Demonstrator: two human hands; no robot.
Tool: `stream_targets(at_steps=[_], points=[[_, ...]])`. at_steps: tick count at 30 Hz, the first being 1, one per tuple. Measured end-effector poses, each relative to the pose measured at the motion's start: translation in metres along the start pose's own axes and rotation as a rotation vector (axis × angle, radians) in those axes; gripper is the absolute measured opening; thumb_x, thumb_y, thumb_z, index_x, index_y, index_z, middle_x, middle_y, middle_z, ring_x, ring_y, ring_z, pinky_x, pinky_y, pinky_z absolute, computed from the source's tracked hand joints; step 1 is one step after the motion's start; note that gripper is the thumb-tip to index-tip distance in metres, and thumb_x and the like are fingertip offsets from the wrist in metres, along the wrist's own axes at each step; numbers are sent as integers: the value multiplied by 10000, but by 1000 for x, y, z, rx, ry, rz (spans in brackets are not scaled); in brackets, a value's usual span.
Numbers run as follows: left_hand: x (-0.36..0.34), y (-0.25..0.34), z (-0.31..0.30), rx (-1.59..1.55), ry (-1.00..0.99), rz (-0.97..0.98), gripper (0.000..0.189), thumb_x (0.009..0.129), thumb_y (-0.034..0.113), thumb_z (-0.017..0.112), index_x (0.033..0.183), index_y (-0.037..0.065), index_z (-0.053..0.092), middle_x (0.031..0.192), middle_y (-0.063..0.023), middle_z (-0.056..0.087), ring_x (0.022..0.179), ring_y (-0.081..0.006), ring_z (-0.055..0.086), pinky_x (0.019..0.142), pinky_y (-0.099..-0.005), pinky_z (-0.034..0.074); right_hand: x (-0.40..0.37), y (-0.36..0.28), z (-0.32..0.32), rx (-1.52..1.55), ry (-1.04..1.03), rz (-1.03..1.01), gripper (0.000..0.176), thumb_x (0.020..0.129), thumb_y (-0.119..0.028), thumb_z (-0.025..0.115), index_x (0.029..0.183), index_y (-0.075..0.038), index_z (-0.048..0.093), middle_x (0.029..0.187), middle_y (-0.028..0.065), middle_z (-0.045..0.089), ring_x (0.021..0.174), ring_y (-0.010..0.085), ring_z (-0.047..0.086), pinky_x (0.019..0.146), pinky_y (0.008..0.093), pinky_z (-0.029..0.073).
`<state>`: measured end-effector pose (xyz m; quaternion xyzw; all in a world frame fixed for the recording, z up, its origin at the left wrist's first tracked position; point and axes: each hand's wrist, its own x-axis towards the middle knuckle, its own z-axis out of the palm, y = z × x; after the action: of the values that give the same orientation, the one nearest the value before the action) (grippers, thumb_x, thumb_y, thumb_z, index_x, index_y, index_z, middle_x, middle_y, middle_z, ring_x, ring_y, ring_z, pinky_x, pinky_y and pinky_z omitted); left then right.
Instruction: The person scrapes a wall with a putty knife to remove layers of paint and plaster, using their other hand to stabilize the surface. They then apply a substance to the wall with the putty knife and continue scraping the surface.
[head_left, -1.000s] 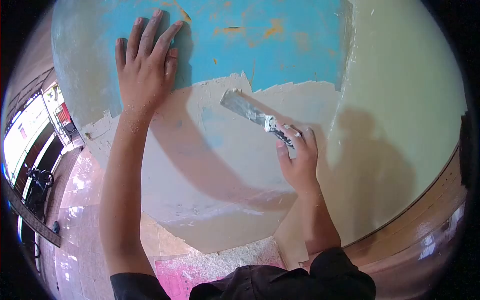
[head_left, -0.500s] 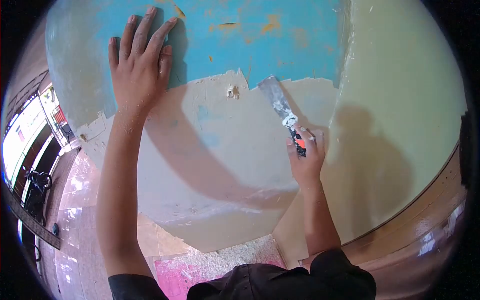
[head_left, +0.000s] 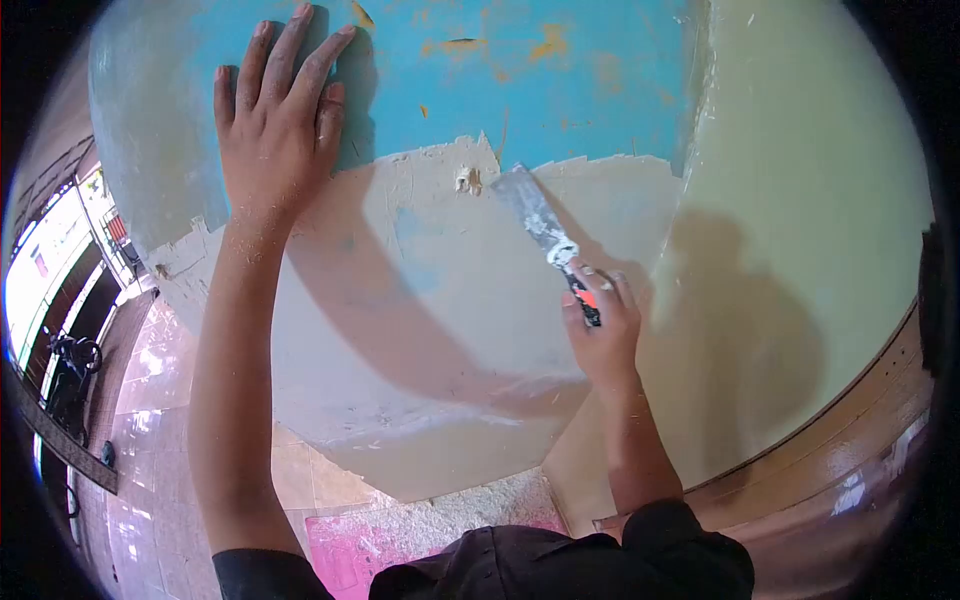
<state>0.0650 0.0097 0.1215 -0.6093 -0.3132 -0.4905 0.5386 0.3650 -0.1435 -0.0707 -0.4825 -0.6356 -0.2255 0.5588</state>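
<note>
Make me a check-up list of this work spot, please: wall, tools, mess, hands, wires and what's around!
Surface: blue wall with orange patches; pale coat below, ragged top edge.
Job's things: scraper, blade smeared white; pale lump on the coat.
Clutter: white crumbs on a pink sheet.
Hands: left hand spread on the blue; right hand grips the scraper.
Cables: nothing seen.
Surroundings: green wall; motorbike; shiny floor.

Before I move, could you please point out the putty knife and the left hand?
Putty knife (head_left: pixel 541 226): head view, on its blade.
Left hand (head_left: pixel 272 148): head view, on its back.
</note>
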Motion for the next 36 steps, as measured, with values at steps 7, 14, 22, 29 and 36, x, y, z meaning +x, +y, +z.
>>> stream_targets(at_steps=[7,14,22,29,36], points=[[-1,-1,1,26,-4,-3,431,1059,404,406,1488,419,446,1620,62,353,1513,-233,290,1253,-530,145,13,-15,29,-55,43,-60,505,845,-36,721,1330,-150,641,962,120,629,826,294,651,687,403,549],[0,-1,-6,-16,-19,-4,432,1048,364,451,1479,392,462,1617,55,359,1515,-244,287,1240,-551,164,58,-33,7,-20,51,-97,499,861,-72,721,1331,-213,633,965,105,620,820,285,651,693,402,538],[-1,-1,-1,-6,10,11,434,1050,362,448,1482,397,457,1618,55,360,1515,-240,287,1238,-558,168,-4,-18,1,41,-8,-28,433,864,-85,723,1286,-156,654,1030,114,644,837,279,646,696,392,546],[-1,1,0,-13,29,14,430,1056,380,424,1484,404,452,1620,47,358,1517,-243,284,1248,-549,147,13,-32,11,-20,-59,22,451,865,-79,727,1301,-173,660,936,87,584,759,240,654,634,386,549],[2,0,-11,-24,-56,-1,424,1062,341,433,1483,375,468,1624,30,352,1516,-262,283,1245,-544,164,69,-70,10,-53,-31,-57,460,886,-101,707,1330,-189,627,940,89,596,797,264,650,668,395,537]])
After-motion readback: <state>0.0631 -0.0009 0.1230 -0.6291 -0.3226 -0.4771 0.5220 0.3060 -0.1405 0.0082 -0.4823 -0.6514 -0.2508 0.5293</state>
